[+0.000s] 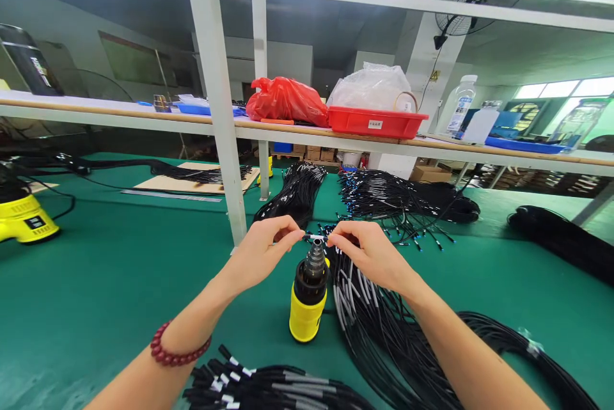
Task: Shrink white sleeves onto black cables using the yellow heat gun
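Observation:
Between my two hands a thin black cable [315, 236] with a white sleeve is stretched sideways, just over the nozzle of a yellow and black heat gun [307, 307] that stands upright. My left hand [268, 249] pinches the cable's left end between thumb and fingertips. On the other side, my right hand [367, 250] pinches it near the right end of the white part. Below my right hand lies a bundle of black cables [374, 314] with grey sleeves. A second cable bundle [268, 387] with white labels lies at the near edge.
More black cable bundles [403, 196] lie at the back of the green table [119, 269]. Another yellow heat gun [29, 215] stands at the left. A white post [218, 90] rises behind my left hand; the shelf carries a red tray [377, 122] and bottles.

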A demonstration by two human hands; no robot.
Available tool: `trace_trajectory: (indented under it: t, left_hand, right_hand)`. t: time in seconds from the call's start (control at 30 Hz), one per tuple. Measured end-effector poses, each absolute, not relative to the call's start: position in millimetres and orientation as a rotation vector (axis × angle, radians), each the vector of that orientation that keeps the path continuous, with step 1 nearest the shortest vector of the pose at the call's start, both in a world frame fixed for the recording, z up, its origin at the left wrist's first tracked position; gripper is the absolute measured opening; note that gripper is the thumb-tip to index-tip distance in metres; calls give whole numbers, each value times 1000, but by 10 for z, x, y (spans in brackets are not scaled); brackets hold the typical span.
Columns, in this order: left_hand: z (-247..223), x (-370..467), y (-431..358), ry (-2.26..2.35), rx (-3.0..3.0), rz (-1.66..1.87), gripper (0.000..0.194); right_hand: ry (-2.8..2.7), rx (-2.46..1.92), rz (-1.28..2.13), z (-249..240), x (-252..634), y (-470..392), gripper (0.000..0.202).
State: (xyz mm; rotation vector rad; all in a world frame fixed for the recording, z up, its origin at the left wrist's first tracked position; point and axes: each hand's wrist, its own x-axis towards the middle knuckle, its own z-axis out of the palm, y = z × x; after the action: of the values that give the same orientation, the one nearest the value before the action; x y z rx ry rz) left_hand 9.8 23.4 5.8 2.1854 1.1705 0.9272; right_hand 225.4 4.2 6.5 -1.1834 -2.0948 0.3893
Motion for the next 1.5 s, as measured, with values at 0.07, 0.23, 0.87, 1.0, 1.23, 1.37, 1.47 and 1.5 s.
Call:
trace_trajectory:
  t: [0.07,0.23,0.87,1.0,1.23,1.37,1.47,1.5]
  left_hand:
    - [51,93,237,1152,2193,954,27]
    - [21,90,235,1141,2198,1005,17]
    - [45,120,232,1140,2116,1086,11]
    - [25,129,249,1128,2119,1093,9]
    - [-9,125,276,1155,2149,1090,8]
    - [29,127,236,1160,2173,1046,17]
    - [27,118,220,1193,2222,996,34]
    - [18,112,221,1212,2235,984,39]
  right_hand:
    - [-2076,-1181,387,48,2254,61,22]
    - [-2041,-1170,364,14,2249,84,15]
    - [-1991,-1175,356,26,2257,73,14]
    - [-1991,-1187,348,32,2255,75,14]
    - [-1988,-1197,342,23,2249,88,13]
    - [-2028,-1242,309,33,2258,78,14]
    - [-2103,-1263,291,47,2257,60,24]
    - [-2125,-1266,287,51,2253,54,27]
